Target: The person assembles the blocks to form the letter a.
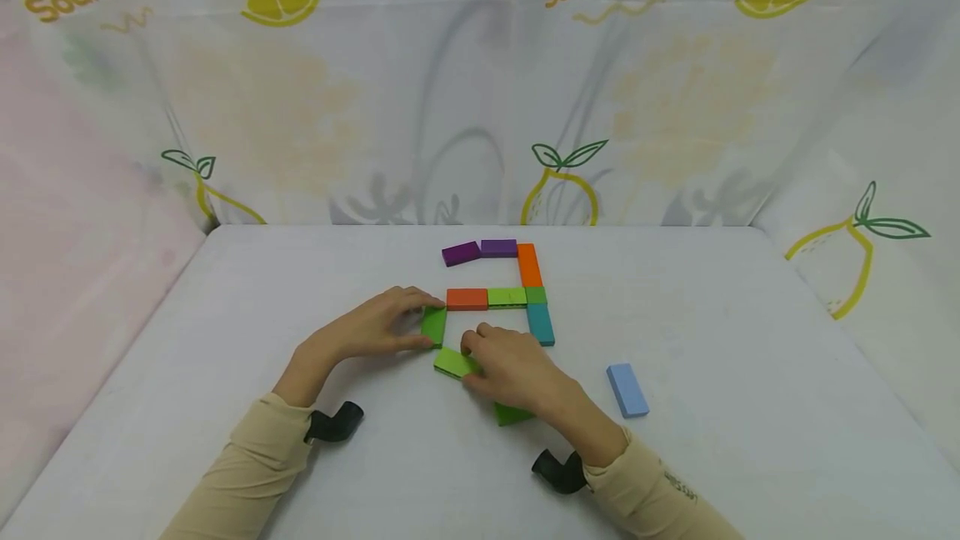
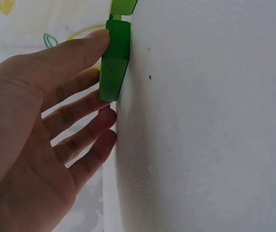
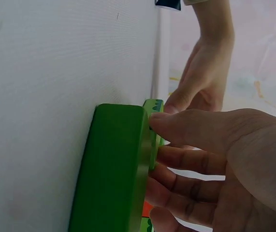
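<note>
My left hand (image 1: 378, 325) pinches a green rectangular block (image 1: 433, 327) between thumb and fingers, at the left end of a row of flat blocks. In the left wrist view, the thumb presses one end of this green block (image 2: 114, 63). Just in front of it lies a light green block (image 1: 452, 362), and my right hand (image 1: 517, 367) holds its right end by thumb and fingers. Under the right hand, a darker green block (image 1: 512, 416) is partly hidden; the right wrist view shows this green block (image 3: 111, 164) large and close.
Beyond the hands lie a red-orange block (image 1: 467, 299), a lime block (image 1: 507, 297), a small green block (image 1: 536, 295), an orange block (image 1: 528, 265), a teal block (image 1: 541, 324) and two purple blocks (image 1: 498, 248). A light blue block (image 1: 627, 390) lies apart on the right.
</note>
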Demonstrator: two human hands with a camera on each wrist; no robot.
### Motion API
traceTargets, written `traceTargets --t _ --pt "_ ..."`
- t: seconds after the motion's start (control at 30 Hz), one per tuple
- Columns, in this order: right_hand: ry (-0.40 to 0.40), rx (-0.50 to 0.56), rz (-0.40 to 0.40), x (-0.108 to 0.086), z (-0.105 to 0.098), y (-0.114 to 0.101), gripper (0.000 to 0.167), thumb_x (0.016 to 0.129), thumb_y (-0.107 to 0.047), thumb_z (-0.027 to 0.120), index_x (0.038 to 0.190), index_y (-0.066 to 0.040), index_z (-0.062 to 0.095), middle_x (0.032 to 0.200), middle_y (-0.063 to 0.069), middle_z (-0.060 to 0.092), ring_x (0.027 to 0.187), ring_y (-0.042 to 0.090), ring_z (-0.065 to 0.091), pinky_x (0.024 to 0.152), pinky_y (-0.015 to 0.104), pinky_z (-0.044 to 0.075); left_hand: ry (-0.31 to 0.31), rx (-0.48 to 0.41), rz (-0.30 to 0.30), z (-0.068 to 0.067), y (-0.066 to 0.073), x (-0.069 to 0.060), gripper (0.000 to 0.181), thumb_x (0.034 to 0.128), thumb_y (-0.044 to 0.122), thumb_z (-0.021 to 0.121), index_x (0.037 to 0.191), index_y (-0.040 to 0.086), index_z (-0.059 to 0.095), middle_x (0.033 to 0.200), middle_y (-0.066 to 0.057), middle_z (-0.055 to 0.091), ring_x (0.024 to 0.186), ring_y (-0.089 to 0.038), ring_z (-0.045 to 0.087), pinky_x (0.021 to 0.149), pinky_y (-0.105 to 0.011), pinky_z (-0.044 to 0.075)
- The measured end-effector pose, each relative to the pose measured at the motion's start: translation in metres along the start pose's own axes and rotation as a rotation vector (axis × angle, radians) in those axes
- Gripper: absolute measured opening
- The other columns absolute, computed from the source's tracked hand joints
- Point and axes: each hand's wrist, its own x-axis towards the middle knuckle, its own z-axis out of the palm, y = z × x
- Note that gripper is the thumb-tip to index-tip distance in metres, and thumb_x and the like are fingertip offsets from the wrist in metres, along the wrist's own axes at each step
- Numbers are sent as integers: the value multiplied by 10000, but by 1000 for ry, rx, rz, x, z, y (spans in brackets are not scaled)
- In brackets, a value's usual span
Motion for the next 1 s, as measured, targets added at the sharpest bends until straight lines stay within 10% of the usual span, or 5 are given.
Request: traceTargets --t 1.0 --pt "44 -8 -4 -3 3 4 264 859 -279 672 1084 -149 625 934 -10 591 753 104 535 591 205 464 0 1 -5 2 0 0 538 815 331 732 1291 149 560 1276 1 580 1145 -198 504 1013 -420 410"
